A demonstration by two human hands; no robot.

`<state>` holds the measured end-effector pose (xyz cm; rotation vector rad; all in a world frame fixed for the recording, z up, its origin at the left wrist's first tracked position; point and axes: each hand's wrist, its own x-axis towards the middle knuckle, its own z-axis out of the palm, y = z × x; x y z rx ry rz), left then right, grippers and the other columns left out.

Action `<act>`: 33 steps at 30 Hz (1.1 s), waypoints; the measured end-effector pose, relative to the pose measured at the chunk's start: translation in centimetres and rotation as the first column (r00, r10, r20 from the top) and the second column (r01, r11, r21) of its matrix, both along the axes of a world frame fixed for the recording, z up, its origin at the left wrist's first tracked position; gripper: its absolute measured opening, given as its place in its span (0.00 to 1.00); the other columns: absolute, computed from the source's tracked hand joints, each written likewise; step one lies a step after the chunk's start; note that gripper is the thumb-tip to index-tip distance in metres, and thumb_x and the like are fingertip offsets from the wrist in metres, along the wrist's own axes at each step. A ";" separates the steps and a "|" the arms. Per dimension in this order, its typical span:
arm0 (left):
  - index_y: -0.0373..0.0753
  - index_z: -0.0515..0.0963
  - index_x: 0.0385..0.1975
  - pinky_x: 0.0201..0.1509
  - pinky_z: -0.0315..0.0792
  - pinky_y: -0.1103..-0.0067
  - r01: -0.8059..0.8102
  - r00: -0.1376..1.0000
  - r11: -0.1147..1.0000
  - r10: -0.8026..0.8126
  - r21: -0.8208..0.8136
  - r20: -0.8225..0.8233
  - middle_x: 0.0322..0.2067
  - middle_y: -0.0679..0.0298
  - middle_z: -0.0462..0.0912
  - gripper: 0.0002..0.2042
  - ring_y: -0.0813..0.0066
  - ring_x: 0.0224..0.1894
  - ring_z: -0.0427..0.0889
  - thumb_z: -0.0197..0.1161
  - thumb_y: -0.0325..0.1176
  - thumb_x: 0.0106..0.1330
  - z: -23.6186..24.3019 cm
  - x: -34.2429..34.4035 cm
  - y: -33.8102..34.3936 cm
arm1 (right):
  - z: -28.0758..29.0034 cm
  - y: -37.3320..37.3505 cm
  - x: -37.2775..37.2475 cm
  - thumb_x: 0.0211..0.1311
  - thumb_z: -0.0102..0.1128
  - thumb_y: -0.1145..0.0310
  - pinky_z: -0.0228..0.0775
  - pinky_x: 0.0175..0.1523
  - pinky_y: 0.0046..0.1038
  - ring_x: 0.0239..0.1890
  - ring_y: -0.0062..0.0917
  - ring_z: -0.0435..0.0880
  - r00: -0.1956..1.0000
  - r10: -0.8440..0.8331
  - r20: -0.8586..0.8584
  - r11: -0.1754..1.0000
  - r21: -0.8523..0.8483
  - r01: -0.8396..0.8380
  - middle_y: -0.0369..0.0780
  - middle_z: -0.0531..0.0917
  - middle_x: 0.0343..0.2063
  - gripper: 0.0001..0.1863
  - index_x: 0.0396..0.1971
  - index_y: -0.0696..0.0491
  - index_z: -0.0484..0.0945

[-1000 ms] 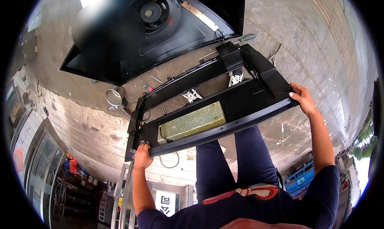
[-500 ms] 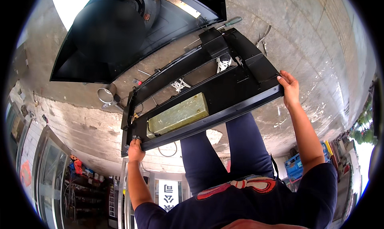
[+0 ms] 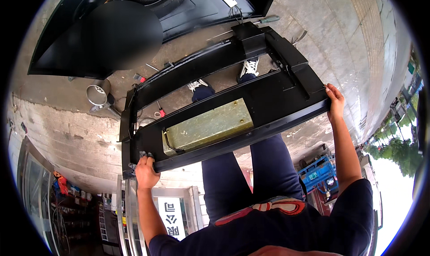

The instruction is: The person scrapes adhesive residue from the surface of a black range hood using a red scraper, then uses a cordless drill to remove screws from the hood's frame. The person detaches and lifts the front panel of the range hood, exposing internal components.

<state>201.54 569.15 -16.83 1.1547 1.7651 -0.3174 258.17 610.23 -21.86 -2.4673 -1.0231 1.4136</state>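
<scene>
A wide black frame (image 3: 277,92) with a long opening is held out in front of my legs, its right end farther away than its left. A long silvery metal box (image 3: 208,127) is fixed on its near panel, with a short black cable at the box's left end. My left hand (image 3: 147,173) is closed round the near left corner, with a bit of grey cloth (image 3: 145,154) by the fingers. At the near right corner, my right hand (image 3: 335,102) grips the edge, with the fingertips on the top. My shoes (image 3: 249,69) show through the opening.
Beyond the frame stands a large black housing (image 3: 192,19) with a round opening. On the concrete floor lie a green-handled screwdriver (image 3: 270,19), a red-handled screwdriver (image 3: 160,113) and a round metal cup-like part (image 3: 97,95). A glass door (image 3: 31,180) stands at lower left.
The frame has come up closer and tilted more toward me, both hands still gripping its ends. My left hand has moved slightly left and my right hand slightly right in view.
</scene>
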 end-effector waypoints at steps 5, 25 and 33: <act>0.38 0.74 0.28 0.43 0.73 0.66 -0.010 1.000 1.000 0.010 0.000 0.012 0.31 0.56 0.75 0.16 0.54 0.39 0.76 0.65 0.23 0.34 -0.1 0.4 -0.1 | 0.0 0.4 0.1 0.60 0.61 0.71 0.61 0.60 0.23 0.52 0.25 0.77 0.999 0.045 0.023 0.999 0.008 -0.045 0.44 0.81 0.48 0.21 0.51 0.64 0.74; 0.34 0.65 0.42 0.58 0.66 0.61 0.026 0.934 0.820 -0.224 -0.571 -0.279 0.45 0.47 0.68 0.21 0.43 0.52 0.67 0.58 0.17 0.44 0.4 3.6 2.7 | 2.4 3.6 -1.7 0.53 0.58 0.86 0.63 0.63 0.30 0.58 0.31 0.73 0.954 -0.014 -0.301 0.958 0.268 0.099 0.45 0.74 0.52 0.20 0.48 0.60 0.74; 0.35 0.65 0.42 0.56 0.67 0.61 0.000 0.932 0.835 -0.199 -0.550 -0.303 0.46 0.46 0.68 0.22 0.42 0.52 0.68 0.56 0.15 0.43 0.3 3.5 3.6 | 2.3 4.4 -1.7 0.52 0.58 0.86 0.63 0.62 0.28 0.56 0.31 0.74 0.945 -0.024 -0.325 0.944 0.304 0.129 0.45 0.76 0.49 0.19 0.46 0.61 0.75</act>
